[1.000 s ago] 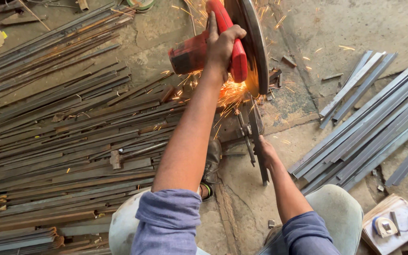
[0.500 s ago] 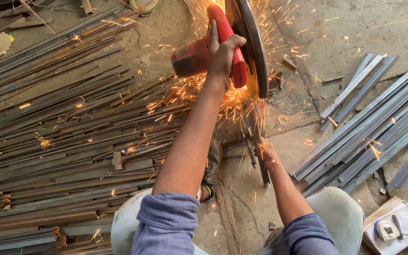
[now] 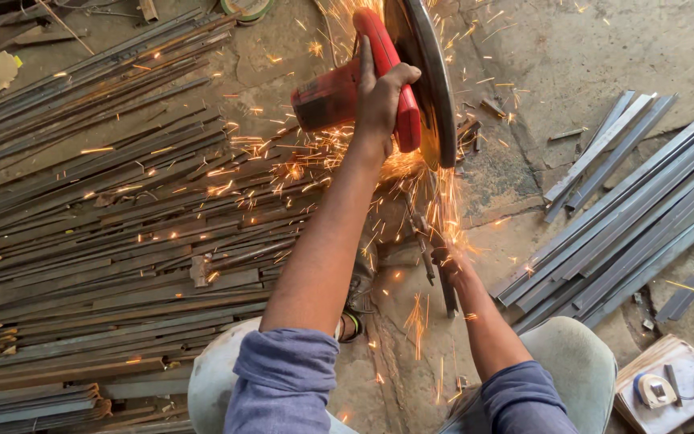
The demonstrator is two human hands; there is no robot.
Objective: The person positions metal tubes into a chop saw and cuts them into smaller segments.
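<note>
Concrete floor [image 3: 588, 48] carries steel strips [image 3: 98, 217] on both sides. Your left hand [image 3: 383, 96] wraps its fingers around the red handle [image 3: 391, 76] of the chop saw [image 3: 423, 76]. Your right hand [image 3: 453, 264] steadies the metal bar [image 3: 446, 289] below the sparks; its finger position cannot be determined.

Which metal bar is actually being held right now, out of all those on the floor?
The dark bar under the right hand, below the saw; both stacks lie untouched.
</note>
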